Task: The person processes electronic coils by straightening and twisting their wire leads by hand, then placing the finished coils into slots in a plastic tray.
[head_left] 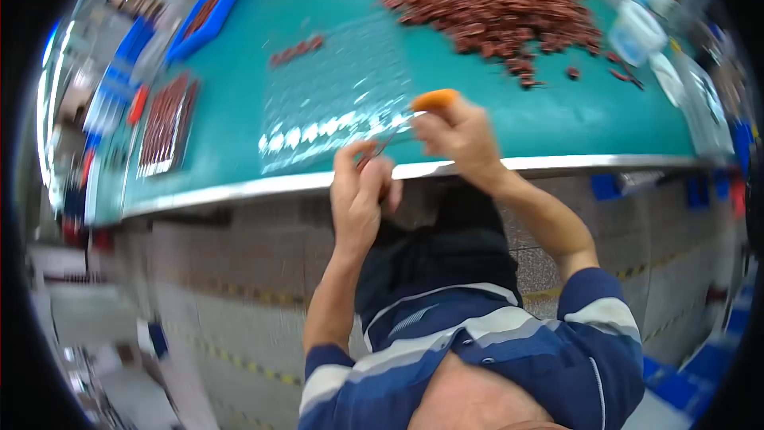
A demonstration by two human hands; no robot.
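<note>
My left hand (362,191) is closed at the table's near edge. Its fingertips pinch a small reddish-brown part (365,162), with what looks like a thin lead sticking out toward the right. Slightly higher and to the right, my right hand (461,139) is wrapped round an orange-handled tool (434,100); its working end is blurred, so I cannot tell its kind. Just beyond both hands lies a clear plastic tray (334,84) with rows of small pockets. Several reddish-brown parts (298,49) sit in a row at its far left corner.
A large heap of reddish-brown parts (501,12) covers the far right of the green table (231,111). A filled clear tray (167,123) lies at left, below a blue bin (208,16). A white bottle (637,32) stands at right.
</note>
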